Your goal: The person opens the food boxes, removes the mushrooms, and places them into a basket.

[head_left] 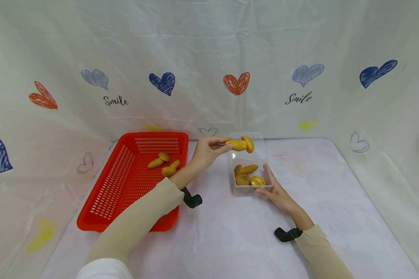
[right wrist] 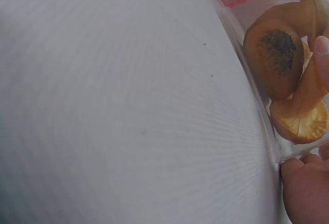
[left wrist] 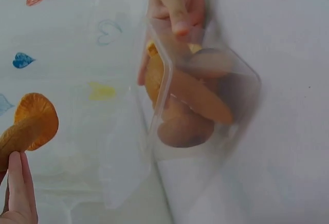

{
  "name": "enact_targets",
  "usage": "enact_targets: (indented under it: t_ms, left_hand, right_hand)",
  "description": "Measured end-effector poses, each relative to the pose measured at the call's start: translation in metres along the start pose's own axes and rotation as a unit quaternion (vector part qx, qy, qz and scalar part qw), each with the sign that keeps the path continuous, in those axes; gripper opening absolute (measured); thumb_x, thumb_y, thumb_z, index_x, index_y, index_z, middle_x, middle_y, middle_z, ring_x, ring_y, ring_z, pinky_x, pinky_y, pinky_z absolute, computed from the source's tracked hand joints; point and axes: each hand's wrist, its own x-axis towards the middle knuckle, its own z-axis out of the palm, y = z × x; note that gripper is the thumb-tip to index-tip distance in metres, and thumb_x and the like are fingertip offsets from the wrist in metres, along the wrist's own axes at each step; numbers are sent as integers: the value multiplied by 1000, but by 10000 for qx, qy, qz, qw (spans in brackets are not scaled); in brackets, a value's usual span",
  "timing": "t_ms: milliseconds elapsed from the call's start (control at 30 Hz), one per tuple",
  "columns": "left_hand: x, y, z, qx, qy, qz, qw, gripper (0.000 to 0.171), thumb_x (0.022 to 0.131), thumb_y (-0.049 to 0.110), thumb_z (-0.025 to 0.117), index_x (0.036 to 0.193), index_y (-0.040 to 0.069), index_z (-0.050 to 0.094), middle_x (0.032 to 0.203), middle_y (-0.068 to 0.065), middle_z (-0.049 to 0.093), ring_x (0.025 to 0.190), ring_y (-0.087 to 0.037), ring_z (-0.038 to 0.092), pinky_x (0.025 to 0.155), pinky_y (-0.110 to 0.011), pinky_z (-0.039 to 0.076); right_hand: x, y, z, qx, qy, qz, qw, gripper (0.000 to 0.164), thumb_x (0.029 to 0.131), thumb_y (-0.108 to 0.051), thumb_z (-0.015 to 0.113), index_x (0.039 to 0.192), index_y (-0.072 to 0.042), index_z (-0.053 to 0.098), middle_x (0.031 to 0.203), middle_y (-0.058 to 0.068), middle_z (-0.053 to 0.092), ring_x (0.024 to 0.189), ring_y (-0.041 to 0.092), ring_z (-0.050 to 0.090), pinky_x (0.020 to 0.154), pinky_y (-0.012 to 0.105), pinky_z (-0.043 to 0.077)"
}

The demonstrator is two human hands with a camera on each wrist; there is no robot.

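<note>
A yellow-brown mushroom [head_left: 239, 144] is pinched by its stem in my left hand [head_left: 207, 150], held above the back of a clear plastic box [head_left: 244, 190]. In the left wrist view the same mushroom [left wrist: 32, 124] shows its round cap tilted up, with straight fingers under the stem. Several mushrooms [head_left: 242, 179] lie inside the box, whose clear lid [head_left: 247, 135] stands open at the back. My right hand [head_left: 276, 193] grips the box's right side, thumb at the front rim. One mushroom cap [right wrist: 280, 59] shows a dark patch through the wall in the right wrist view.
A red perforated basket [head_left: 108, 193] stands on the left, with two mushrooms [head_left: 158, 160] visible in it; my left forearm crosses over its right edge. A white cloth [head_left: 223, 240] covers the table, and a sheet printed with hearts [head_left: 195, 38] hangs behind.
</note>
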Motion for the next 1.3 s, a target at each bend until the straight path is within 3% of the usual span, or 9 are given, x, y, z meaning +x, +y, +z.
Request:
enact_targets:
  t_ms: [100,233,467,633,767,933,1167,1300]
  left_hand:
    - [-4,3,-10,55,100,-139,9998,32,89,15,77,119,4,73,112,-10,73,97,-22,71,86,-27,56]
    - [-8,5,-27,-90,231,-43,9997,33,90,10,75,121,0,71,117,-14,71,102,-26,70,87,-28,56]
    - [-18,6,-69,-595,562,-72,9966,38,90,6,74,125,-6,66,121,-18,68,100,-21,71,86,-28,56]
    - [-28,5,-102,-608,790,-279,9946,40,92,14,73,129,-2,65,119,-13,69,97,-14,71,91,-34,53]
    - [-35,2,-125,-631,955,-371,9927,44,93,19,73,130,-2,64,114,-4,70,96,-12,71,91,-30,53]
    - [-44,-8,-150,-764,1083,-401,9904,47,92,22,74,131,-3,63,105,4,73,94,-9,71,87,-24,54]
    - [-57,-31,-180,-931,1333,-506,9854,50,92,18,74,132,-8,59,100,6,73,91,-8,71,87,-24,53]
    - [-63,-45,-194,-447,1423,-755,9859,54,93,22,73,135,-7,57,98,12,72,91,-3,69,87,-20,53]
  right_hand:
    - [0,1,1,49,7,5,10000,102,97,-9,66,159,-20,-13,165,6,-16,149,35,-9,99,11,35]
    - [0,2,2,114,-14,-35,9999,101,97,-7,66,160,-20,-13,165,6,-15,149,36,-9,97,13,41]
    - [0,1,3,93,-1,-41,9999,102,97,-7,66,160,-21,-12,165,6,-16,149,36,-8,96,12,42]
    - [0,-2,3,83,4,-21,10000,102,97,-8,66,160,-22,-13,165,6,-16,149,35,-8,97,12,40]
    - [-1,-4,2,112,21,-5,9999,103,97,-8,66,159,-23,-13,165,6,-17,149,36,-8,96,12,41]
    - [-1,-6,3,183,21,-13,9998,103,96,-7,67,159,-21,-14,165,6,-18,149,36,-9,96,12,40]
    - [-1,-3,2,108,5,-52,9999,102,97,-6,66,159,-22,-14,165,6,-17,149,38,-8,97,12,41]
    - [-1,-1,1,87,9,-22,10000,102,97,-7,66,159,-24,-13,165,5,-17,149,37,-8,98,11,38]
